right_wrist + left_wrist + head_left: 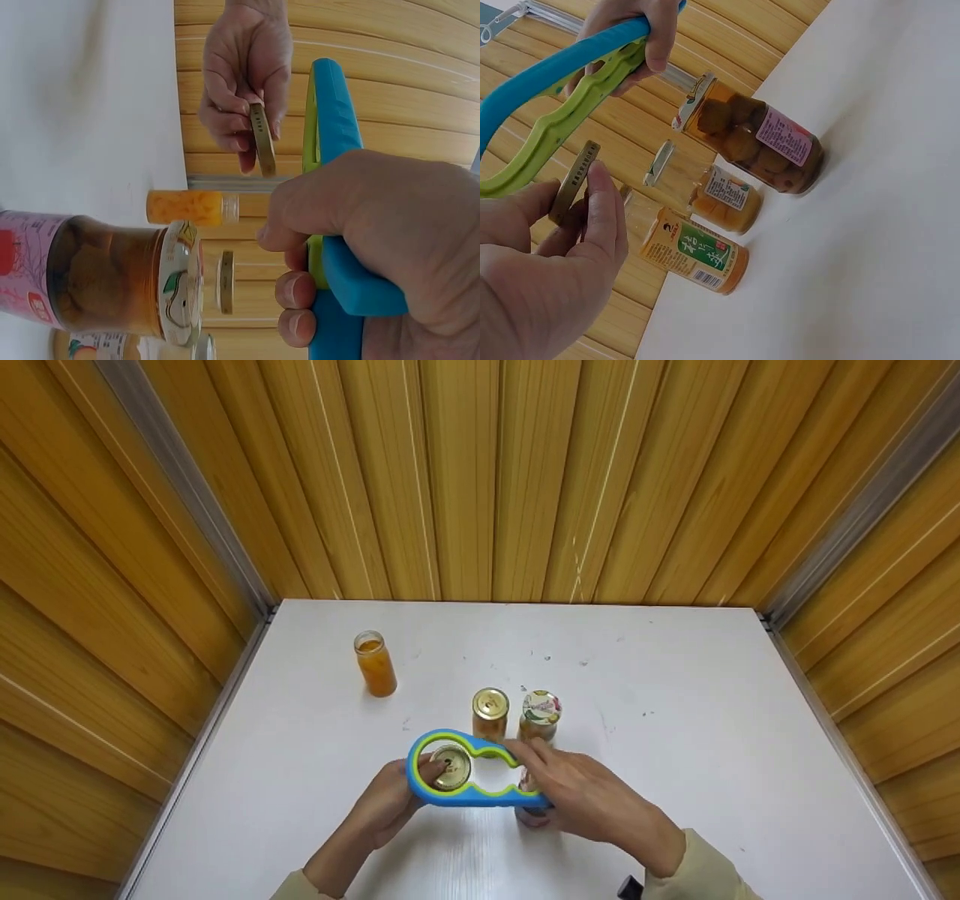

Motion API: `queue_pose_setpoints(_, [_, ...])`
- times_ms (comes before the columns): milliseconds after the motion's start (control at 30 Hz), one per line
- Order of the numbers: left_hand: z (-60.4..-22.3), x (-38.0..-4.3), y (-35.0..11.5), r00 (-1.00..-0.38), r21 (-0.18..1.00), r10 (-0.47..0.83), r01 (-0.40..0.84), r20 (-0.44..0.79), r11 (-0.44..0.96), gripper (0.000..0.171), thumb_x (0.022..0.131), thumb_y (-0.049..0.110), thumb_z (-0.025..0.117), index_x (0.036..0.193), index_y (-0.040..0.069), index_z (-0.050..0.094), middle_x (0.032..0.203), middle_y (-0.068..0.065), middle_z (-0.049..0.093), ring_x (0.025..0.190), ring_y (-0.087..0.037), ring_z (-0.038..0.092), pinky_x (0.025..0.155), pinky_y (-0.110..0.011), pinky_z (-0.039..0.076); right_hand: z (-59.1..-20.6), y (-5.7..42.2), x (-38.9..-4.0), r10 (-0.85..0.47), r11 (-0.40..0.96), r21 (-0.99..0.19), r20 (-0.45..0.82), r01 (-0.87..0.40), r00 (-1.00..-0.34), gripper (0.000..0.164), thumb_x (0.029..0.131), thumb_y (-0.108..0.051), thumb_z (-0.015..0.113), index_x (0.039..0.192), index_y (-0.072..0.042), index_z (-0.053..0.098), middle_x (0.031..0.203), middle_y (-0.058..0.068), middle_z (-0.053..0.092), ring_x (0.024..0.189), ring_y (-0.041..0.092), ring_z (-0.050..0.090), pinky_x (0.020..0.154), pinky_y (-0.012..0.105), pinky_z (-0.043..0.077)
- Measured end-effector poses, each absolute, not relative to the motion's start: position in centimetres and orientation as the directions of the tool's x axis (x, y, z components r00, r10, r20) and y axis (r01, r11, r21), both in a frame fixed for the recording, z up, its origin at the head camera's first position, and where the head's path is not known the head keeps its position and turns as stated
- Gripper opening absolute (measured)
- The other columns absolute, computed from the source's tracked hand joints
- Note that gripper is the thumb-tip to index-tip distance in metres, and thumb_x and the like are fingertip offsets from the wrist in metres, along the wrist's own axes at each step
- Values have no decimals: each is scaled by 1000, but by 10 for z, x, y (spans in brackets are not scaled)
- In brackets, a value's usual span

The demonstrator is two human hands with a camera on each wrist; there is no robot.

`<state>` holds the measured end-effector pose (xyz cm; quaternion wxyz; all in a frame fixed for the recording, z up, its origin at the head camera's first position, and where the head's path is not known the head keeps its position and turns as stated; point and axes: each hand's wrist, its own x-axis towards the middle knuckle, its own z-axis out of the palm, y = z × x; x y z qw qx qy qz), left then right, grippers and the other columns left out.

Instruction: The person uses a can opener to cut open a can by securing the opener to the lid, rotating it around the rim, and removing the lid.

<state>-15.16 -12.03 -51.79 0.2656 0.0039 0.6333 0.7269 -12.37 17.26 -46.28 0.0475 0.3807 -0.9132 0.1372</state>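
My left hand (386,802) pinches a gold metal jar lid (574,182) between thumb and fingers, off the table. My right hand (600,795) grips a blue and lime-green multi-hole jar opener (487,801) by one end. In the head view, the lid shows through the opener's largest hole; the wrist views show lid and opener apart. Below my right hand, mostly hidden in the head view, stands a jar of dark round fruit (754,142) with a pink label and patterned lid. Behind it are a gold-lidded jar (490,705) and a patterned-lid jar (541,709).
An uncovered glass jar of orange contents (376,667) stands at the back left of the white table (315,720). Wood-patterned panels (457,480) rise behind and beside the table. A small black object (630,887) shows near my right sleeve.
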Motion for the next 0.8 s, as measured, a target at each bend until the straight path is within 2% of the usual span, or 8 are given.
queue_pose_setpoints(167, [-520,-154,-128,-878,927,378,-358,-293,-115,46,102,27,66,134,-6,64,119,-15,72,105,-24,71,99,-37,55,-464,189,-126,-659,693,-176,241,-700,-713,100,69,2,90,154,-11,38,124,7,58,85,14,61,73,31,59])
queue_pose_setpoints(267, [-520,-155,-133,-886,925,361,-356,-289,-132,49,103,24,66,139,-9,58,119,-16,71,106,-23,71,98,-36,56,-464,200,-127,-633,715,-170,257,-679,-731,96,72,2,88,154,-11,39,121,8,60,82,14,60,70,30,58])
queue_pose_setpoints(400, [-518,-158,-139,-892,921,338,-363,-301,-138,52,104,22,64,140,-14,53,119,-15,71,105,-21,71,97,-34,56,-463,215,-126,-585,762,-180,222,-623,-780,92,74,-1,87,152,-11,41,106,4,56,73,12,51,64,29,55])
queue_pose_setpoints(567, [-514,-164,-148,-885,928,350,-360,-308,-92,49,106,19,58,141,-15,52,120,-15,71,105,-19,70,96,-33,56,-461,233,-124,-502,824,-208,166,-527,-849,89,75,-1,88,151,-10,42,107,6,58,70,11,51,64,27,57])
queue_pose_setpoints(800, [-507,-172,-166,-894,950,365,-305,-261,-65,47,105,13,51,141,-18,49,121,-18,69,104,-20,69,97,-32,56,-461,261,-125,-436,852,-226,196,-473,-878,91,73,2,89,150,-9,42,111,10,61,77,15,57,71,34,61])
